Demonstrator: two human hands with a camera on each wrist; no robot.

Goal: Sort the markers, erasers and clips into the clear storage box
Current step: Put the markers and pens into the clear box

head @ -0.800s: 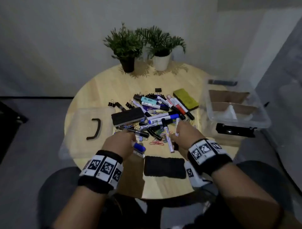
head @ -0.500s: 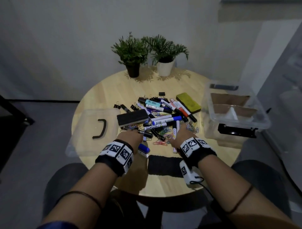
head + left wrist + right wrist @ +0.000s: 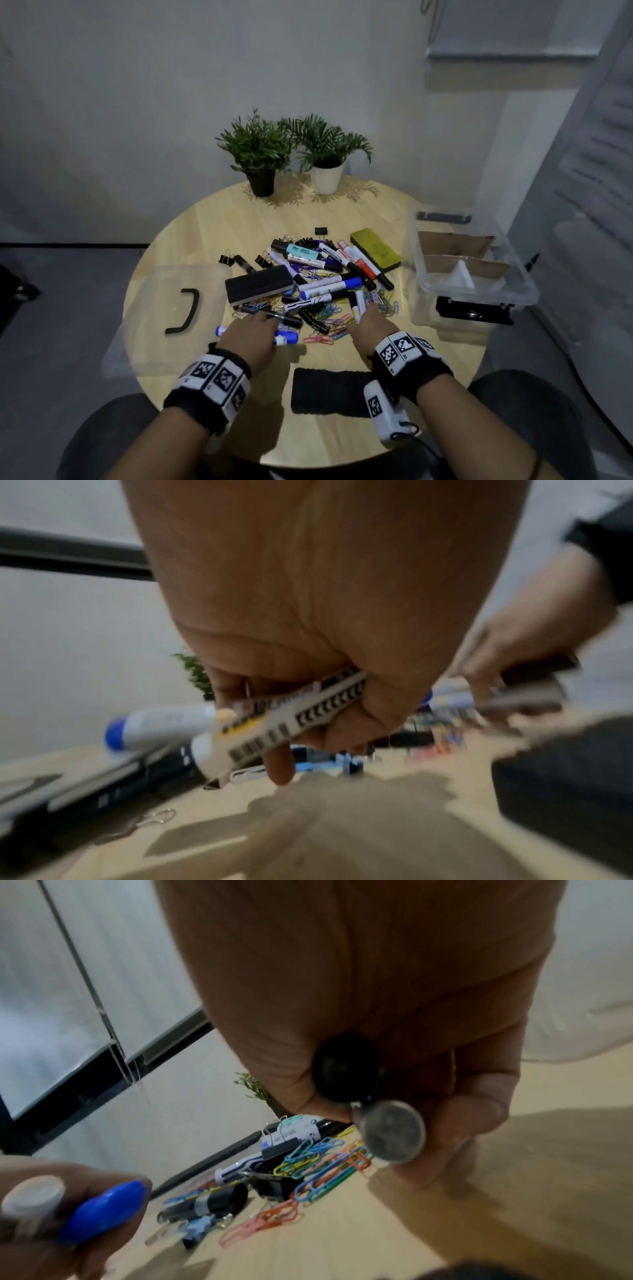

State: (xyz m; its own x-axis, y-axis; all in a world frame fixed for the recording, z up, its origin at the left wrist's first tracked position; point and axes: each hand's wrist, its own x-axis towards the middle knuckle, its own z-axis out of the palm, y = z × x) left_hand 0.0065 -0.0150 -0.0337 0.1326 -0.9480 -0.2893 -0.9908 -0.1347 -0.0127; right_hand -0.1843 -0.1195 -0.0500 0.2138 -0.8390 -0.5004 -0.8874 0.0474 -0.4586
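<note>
- On the tabletop [image 3: 219, 226], left hand [image 3: 251, 337] fingers curl round light, rigid, smooth markers [image 3: 274, 718]; grip mid-barrel.
- Right hand [image 3: 371, 323] fingers pinch two marker barrels [image 3: 394, 1131] end-on.

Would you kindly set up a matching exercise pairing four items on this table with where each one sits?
Items:
1. yellow felt eraser
2. clear storage box
3. clear lid with black handle
4. black-potted plant

Places:
A. table's left edge
B. table's far side
C. table's right edge
D. just right of the marker pile

Pairs: 1-D, 2-C, 3-A, 4-B
</note>
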